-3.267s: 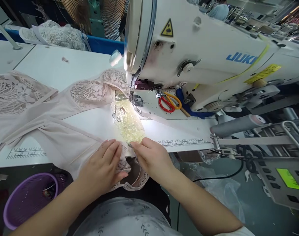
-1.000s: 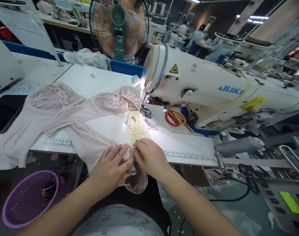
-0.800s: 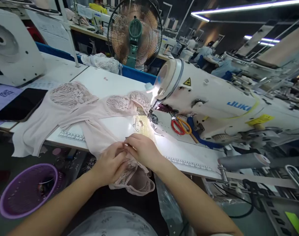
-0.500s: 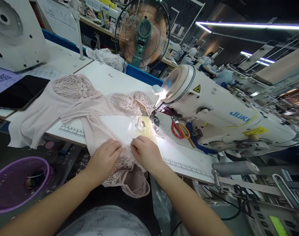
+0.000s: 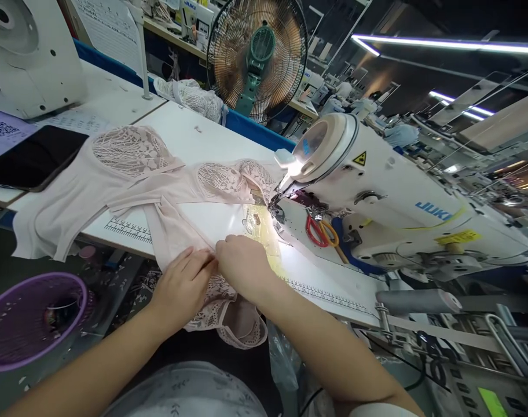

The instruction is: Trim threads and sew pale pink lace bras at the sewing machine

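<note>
A pale pink lace bra (image 5: 220, 179) stretches across the white table, one end by the needle of the sewing machine (image 5: 377, 179). Its lower part, with a lace-edged cup (image 5: 242, 324), hangs over the front edge toward my lap. My left hand (image 5: 181, 286) pinches the pink fabric at the table edge. Right beside it, my right hand (image 5: 244, 266) is closed on the same fabric, its fingertips mostly hidden behind the back of the hand. The two hands almost touch.
Red-handled scissors (image 5: 316, 230) lie under the machine arm. A black phone (image 5: 38, 156) rests at the left. Below the table stands a purple basket (image 5: 33, 278). A large fan (image 5: 257, 58) is behind the table, and printed rulers (image 5: 129, 229) run along its front edge.
My right hand has moved left, up against my left hand, and turned so its back faces me more. The left hand stays nearly in place. The view has shifted slightly.
</note>
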